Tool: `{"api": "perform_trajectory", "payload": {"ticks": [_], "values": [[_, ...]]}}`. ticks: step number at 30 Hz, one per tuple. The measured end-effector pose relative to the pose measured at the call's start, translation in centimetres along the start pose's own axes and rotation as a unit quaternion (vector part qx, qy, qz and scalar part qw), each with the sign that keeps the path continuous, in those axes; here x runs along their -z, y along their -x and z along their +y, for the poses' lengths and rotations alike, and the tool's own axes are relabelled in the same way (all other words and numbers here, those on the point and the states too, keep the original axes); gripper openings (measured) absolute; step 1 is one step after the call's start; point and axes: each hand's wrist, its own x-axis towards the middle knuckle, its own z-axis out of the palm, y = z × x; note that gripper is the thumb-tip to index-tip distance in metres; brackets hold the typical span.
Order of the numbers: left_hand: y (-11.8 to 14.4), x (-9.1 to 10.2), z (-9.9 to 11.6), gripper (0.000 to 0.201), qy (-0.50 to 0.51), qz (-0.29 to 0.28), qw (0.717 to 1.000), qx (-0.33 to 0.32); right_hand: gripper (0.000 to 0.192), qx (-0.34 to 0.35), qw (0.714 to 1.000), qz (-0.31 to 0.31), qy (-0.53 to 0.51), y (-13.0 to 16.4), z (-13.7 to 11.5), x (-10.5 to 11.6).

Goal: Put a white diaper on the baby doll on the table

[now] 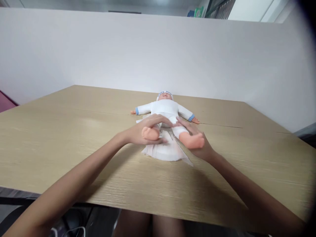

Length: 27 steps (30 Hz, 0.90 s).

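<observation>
A baby doll lies on its back with its head away from me and its arms spread. It wears a white outfit with blue cuffs and a white headband with blue lettering. Under its legs a white diaper is spread towards me. My left hand curves around the doll's left-side leg, fingers above and thumb below, partly behind the foot. On the other side, my right hand holds the other leg from outside. Its fingers reach over the thigh, and its thumb is hidden.
A wooden table carries the doll, with a thin seam running across its top. Behind it stands a white partition. Beyond the partition's top edge is a green package. Below the table's near edge are my legs and a white cable.
</observation>
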Motion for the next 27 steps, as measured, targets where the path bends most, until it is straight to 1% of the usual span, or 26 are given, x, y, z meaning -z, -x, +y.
{"api": "perform_trajectory", "payload": {"ticks": [3,5,8,11,14,16,18,21,24,27], "values": [[3.6,-0.2,-2.2,0.048,-0.041,-0.013,0.999,0.02,0.048,0.071,0.997,-0.022,-0.007,1.8,2.7,-0.8],[5.4,-0.5,-3.5,0.052,-0.051,-0.035,0.998,0.005,0.046,0.11,0.993,-0.031,0.006,2.7,4.4,-1.5],[6.7,-1.1,-4.5,0.064,-0.079,-0.072,0.994,-0.026,0.045,0.123,0.991,-0.045,0.024,3.5,5.7,-2.1],[6.8,-1.2,-4.6,0.059,-0.107,-0.085,0.99,-0.02,0.043,0.129,0.989,-0.058,0.036,3.4,5.6,-1.7],[6.9,-1.0,-4.5,0.067,-0.121,-0.1,0.988,-0.004,0.041,0.136,0.988,-0.062,0.035,3.2,5.3,-1.1],[7.2,-0.9,-4.5,0.067,-0.129,-0.107,0.986,0.001,0.04,0.133,0.988,-0.069,0.02,3.2,5.4,-0.9],[7.4,-0.8,-4.7,0.063,-0.135,-0.114,0.984,0.008,0.039,0.117,0.99,-0.079,-0.006,3.3,5.6,-0.8],[7.6,-0.7,-4.6,0.064,-0.142,-0.136,0.98,0.026,0.042,0.093,0.99,-0.095,-0.053,3.5,5.7,-0.4],[7.3,-0.5,-3.6,0.056,-0.133,-0.141,0.979,0.056,0.042,0.068,0.991,-0.086,-0.083,3.6,4.7,0.4],[6.6,-1.0,-2.0,0.047,-0.129,-0.108,0.98,0.103,0.035,0.04,0.996,-0.075,-0.036,3.8,2.3,0.9]]}}
